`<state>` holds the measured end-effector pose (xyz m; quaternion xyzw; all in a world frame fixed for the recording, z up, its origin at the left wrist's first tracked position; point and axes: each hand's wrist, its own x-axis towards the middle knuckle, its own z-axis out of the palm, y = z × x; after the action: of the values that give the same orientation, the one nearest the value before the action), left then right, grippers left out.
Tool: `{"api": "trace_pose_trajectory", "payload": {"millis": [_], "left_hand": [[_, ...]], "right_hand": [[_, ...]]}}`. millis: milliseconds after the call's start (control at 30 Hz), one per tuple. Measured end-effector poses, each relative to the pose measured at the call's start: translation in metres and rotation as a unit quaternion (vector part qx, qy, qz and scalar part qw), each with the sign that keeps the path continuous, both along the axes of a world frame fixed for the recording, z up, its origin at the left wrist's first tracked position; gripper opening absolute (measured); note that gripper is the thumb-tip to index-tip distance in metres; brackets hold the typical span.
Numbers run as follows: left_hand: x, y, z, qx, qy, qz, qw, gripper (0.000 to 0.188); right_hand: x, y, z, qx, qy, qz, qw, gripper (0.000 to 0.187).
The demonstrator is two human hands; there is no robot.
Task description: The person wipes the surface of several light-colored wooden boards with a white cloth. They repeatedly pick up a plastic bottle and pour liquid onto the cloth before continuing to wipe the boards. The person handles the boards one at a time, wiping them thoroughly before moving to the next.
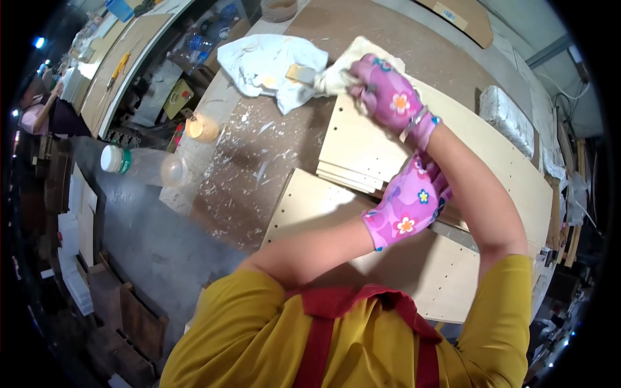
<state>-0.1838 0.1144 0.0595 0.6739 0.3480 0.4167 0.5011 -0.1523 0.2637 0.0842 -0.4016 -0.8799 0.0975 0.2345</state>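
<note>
Both my hands wear pink-purple gloves with a flower print. My right hand (pixel 388 94) is closed around a crumpled cream cloth (pixel 336 79), over the far end of the pale drilled boards (pixel 362 139). Below it, my left hand (pixel 411 197) rests at the edge of the stacked boards, fingers stretched out and partly hidden beneath my right forearm. Left of the cream cloth, a white rag (pixel 249 61) lies spread on the table. A small tool with a tan end and a grey part (pixel 299 72) lies on that rag, against the cream cloth.
A paint-spotted brown worktable (pixel 239 174) carries the boards. At its left edge stand an orange-filled cup (pixel 202 128) and a clear bottle (pixel 145 165) with a white cap. A plastic-wrapped white bundle (pixel 508 119) lies at right. Another person (pixel 48 113) is at far left.
</note>
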Motion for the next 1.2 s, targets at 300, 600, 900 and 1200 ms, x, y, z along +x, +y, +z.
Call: {"api": "trace_pose_trajectory", "payload": {"millis": [300,600,900,1200], "left_hand": [[0.008,0.003,-0.026,0.137,0.071,-0.066,0.986,0.045],[-0.012,0.004,0.004,0.414,0.479,-0.057,0.772,0.043],[0.009,0.105,0.049,0.159,0.215,-0.063,0.962,0.040],[0.145,0.136,0.028,0.213,0.464,-0.059,0.858,0.052]], "right_hand": [[0.193,0.025,0.014,-0.104,0.183,-0.329,0.920,0.032],[0.303,-0.096,-0.023,0.102,-0.059,-0.353,0.928,0.023],[0.390,-0.235,-0.074,0.210,-0.409,-0.444,0.769,0.018],[0.215,-0.222,-0.017,0.077,-0.007,-0.356,0.931,0.020]]}}
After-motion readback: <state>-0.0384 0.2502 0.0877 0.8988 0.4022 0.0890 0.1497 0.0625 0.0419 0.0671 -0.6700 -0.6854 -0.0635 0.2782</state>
